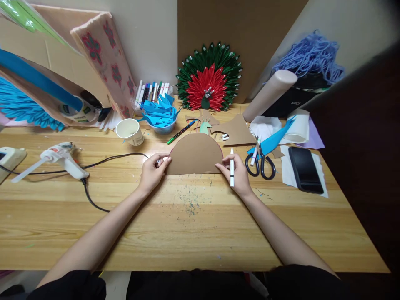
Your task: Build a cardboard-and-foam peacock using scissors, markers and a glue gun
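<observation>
A brown cardboard half-circle (195, 155) with its flat edge toward me is held between both hands over the table. My left hand (153, 171) pinches its left corner, and a small white thing, perhaps a marker cap, shows between the fingers. At the right corner, my right hand (236, 174) grips the cardboard with thumb and fingers, and a white marker (231, 171) stands across those fingers. Just beyond the curved edge lie a small green paper bird head (204, 127) and cardboard scraps (237, 131). A green and blue marker (181, 132) rests to their left.
Black-handled scissors (262, 166) and a phone (304, 170) lie at right. A glue gun (64, 160) with its cable is at left. Behind stand a paper cup (129, 132), a bowl of blue pieces (161, 116) and a red-green peacock (209, 79).
</observation>
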